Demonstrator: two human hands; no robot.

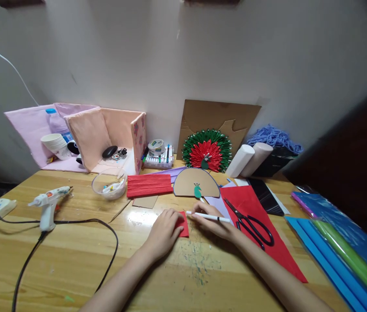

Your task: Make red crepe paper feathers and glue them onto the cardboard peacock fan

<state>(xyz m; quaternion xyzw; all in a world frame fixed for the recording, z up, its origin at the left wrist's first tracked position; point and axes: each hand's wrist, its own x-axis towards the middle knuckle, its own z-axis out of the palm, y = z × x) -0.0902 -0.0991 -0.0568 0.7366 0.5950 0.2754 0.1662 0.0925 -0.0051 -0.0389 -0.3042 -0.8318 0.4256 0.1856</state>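
**Hands on a small red paper piece at the desk's middle**

The left hand point(164, 232) lies flat, fingers together, pressing down on a small red paper piece point(183, 225) that sits on the wooden table point(73, 260); the paper shows just beyond the fingertips, toward the right hand. The right hand point(214, 223) is closed around a white pen point(207, 216), held nearly level with its tip pointing left, just over the paper's upper edge. Black scissors point(250, 225) rest on a large red sheet point(261, 234) just beside the right hand. A glue gun point(49, 203) stands well apart to the left.
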